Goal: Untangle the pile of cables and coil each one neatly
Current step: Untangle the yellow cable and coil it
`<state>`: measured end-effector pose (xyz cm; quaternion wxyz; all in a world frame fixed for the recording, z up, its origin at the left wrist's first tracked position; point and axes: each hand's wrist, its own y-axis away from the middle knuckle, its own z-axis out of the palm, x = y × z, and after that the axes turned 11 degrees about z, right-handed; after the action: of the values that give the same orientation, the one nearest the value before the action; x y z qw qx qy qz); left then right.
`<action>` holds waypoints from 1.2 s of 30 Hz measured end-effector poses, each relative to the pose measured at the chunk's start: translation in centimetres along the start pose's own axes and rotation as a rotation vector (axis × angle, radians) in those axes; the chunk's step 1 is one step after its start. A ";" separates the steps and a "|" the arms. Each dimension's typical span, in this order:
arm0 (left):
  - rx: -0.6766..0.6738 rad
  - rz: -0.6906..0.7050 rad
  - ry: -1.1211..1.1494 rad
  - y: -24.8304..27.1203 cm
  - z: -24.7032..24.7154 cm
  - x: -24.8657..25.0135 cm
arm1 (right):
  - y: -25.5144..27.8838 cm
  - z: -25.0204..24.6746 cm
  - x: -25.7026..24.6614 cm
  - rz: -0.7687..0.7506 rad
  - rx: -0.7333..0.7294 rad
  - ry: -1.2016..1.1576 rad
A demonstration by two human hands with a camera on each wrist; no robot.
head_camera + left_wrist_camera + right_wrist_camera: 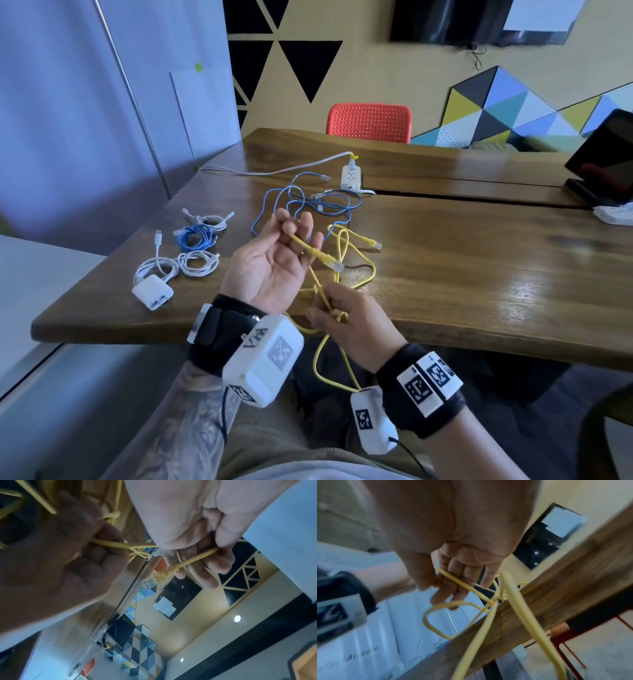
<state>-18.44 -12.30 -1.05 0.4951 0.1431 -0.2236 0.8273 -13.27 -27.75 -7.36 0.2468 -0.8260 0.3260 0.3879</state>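
Above the wooden table (445, 246), both hands' grips pinch the thin, knotted yellow cable (356, 284), loops dangling.

A long wooden table (479, 246) with a dark seam fills the room, an orange perforated chair (369, 122) tucked at its far side. The yellow wall (376, 68) carries black triangles (310, 65), a coloured geometric panel (496, 109) and a dark wall screen (455, 20). Round ceiling lights (237, 618) glow overhead.
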 end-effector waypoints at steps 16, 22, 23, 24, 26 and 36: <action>-0.196 0.116 -0.926 1.3 -2.5 -1.0 | 2.2 -3.9 -1.3 -0.220 0.263 0.286; -0.398 -0.049 -1.154 3.1 -1.4 -1.7 | 1.8 -5.7 -1.6 -0.276 0.378 0.295; -0.420 -0.079 -1.136 3.3 -1.2 -1.8 | 1.6 -5.8 -1.4 -0.279 0.386 0.289; -0.434 -0.111 -1.127 3.3 -1.3 -1.9 | 1.5 -5.9 -1.2 -0.276 0.386 0.277; -0.445 -0.133 -1.145 3.3 -1.3 -1.9 | 1.3 -5.8 -0.8 -0.257 0.382 0.231; -0.228 -0.293 -0.698 2.1 -0.9 -0.1 | 0.4 -3.7 1.9 -0.157 0.348 -0.101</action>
<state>-20.29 -12.80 -2.32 0.5150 0.3903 -0.4461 0.6193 -10.88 -31.14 -6.80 0.4312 -0.7735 0.3098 0.3461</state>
